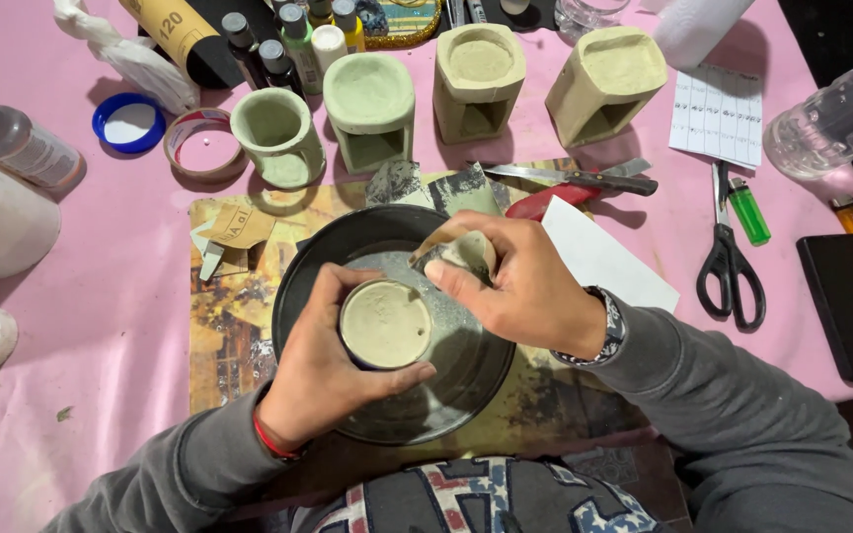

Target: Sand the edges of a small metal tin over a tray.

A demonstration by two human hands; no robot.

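We see our left hand wrapped around a small round pale clay cup, fingers curled under its far side and thumb pressing its near rim, so this grip is closed firmly on the cup with its flat sandy face turned up towards us. Just beside it, up and to the right, our right hand pinches a folded piece of grey sandpaper between thumb and bent fingers; that grip is closed too, and the paper's edge lies at the cup's upper right rim, touching or very nearly so. The cup's axis points straight up at the camera, so the paper meets it from the side, and the right hand is the one that bears on it while the left only steadies. Both wrists come in from the near edge of the bench, grey sleeves angled inward, the left with a red band, the right with a patterned bracelet. Both hands hover over a dark round metal tray dusted with pale powder, which rests on a worn printed mat on the pink-covered bench. Towards the far edge stand four pale green and beige clay burners, with a knife between them and the tray, and black-handled scissors near the right edge.
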